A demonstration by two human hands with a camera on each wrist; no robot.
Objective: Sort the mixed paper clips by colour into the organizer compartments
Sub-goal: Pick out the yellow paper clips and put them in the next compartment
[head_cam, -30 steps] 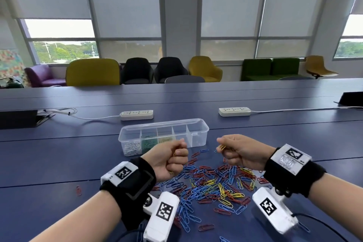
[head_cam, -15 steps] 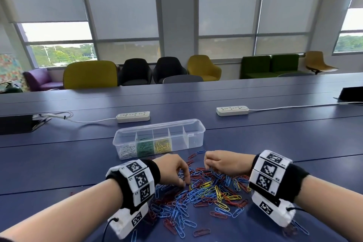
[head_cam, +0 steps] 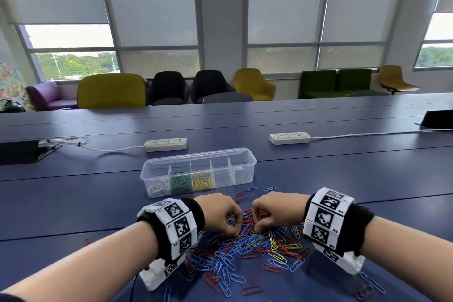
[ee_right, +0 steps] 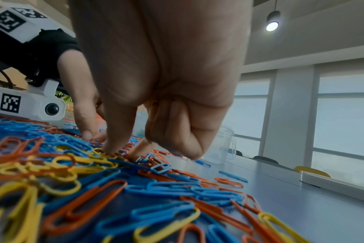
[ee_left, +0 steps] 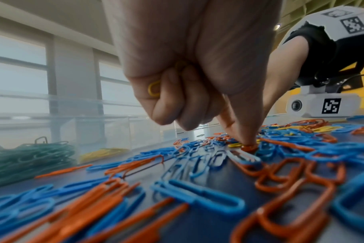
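White, green and yellow clips are already held in the organizer (head_cam: 198, 171); two right compartments look empty. Yellow clips (ee_left: 154, 90) are gripped in both hands, left hand (head_cam: 220, 213) and right hand (head_cam: 274, 211), over the mixed pile (head_cam: 247, 250) on the near bench (head_cam: 73, 203).

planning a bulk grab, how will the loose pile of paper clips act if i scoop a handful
The paper clip pile lies interlocked, so clips would probably snag and lift in mixed clumps. Each clip looks thin and smooth-coated, likely light and slippery. The left hand grips yellow clips.
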